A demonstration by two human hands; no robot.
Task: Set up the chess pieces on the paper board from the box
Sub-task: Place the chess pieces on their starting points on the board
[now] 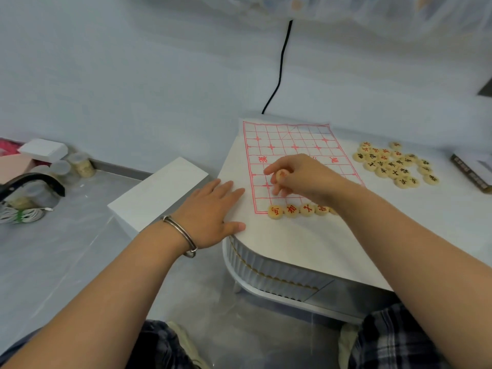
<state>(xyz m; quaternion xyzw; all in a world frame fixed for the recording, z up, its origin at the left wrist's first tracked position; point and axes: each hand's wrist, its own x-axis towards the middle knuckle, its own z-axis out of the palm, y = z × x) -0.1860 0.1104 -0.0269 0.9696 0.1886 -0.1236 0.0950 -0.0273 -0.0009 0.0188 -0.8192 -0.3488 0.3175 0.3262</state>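
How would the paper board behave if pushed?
Probably floppy: the paper board overhangs the table rim unsupported. Likely light and apt to slide or wrinkle, which may be why the left hand presses flat on its margin.

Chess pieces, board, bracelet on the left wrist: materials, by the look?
Chess pieces: likely light wood. They are matt pale tan discs with characters inked red or black; plastic not excluded. The chess piece pinched in the right hand looks the same. Board: thin matt white paper with a red printed grid, slightly rippled. Bracelet: metal, silvery with a bright sheen.
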